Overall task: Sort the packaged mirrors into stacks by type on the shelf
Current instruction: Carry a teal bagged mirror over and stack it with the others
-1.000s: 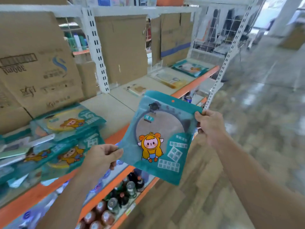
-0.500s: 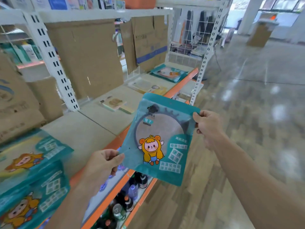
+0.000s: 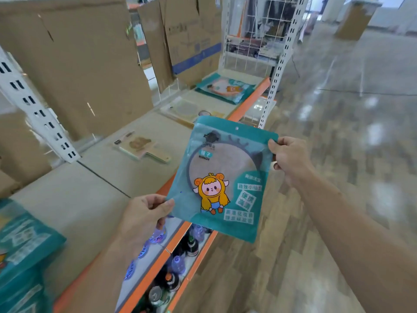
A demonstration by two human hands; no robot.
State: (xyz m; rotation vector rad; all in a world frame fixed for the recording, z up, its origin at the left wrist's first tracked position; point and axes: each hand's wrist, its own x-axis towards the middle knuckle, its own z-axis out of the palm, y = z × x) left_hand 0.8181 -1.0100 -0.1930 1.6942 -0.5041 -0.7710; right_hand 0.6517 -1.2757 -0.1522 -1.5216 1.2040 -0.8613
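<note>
Left hand (image 3: 144,213): pinched the lower-left corner of the teal plastic round-mirror packet (image 3: 223,177).
Packet: held tilted above the orange front edge of the beige shelf (image 3: 94,199).
Right hand (image 3: 291,157): gripped the packet's upper-right edge.
Next reach: similar teal packets (image 3: 225,88) lay beyond the packet, probably nearer the right hand.

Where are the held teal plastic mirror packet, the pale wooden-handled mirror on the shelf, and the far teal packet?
Held teal plastic mirror packet (image 3: 223,178): head view, front centre.
Pale wooden-handled mirror (image 3: 140,146): head view, square face.
Far teal plastic packet (image 3: 225,88): head view, front centre.
</note>
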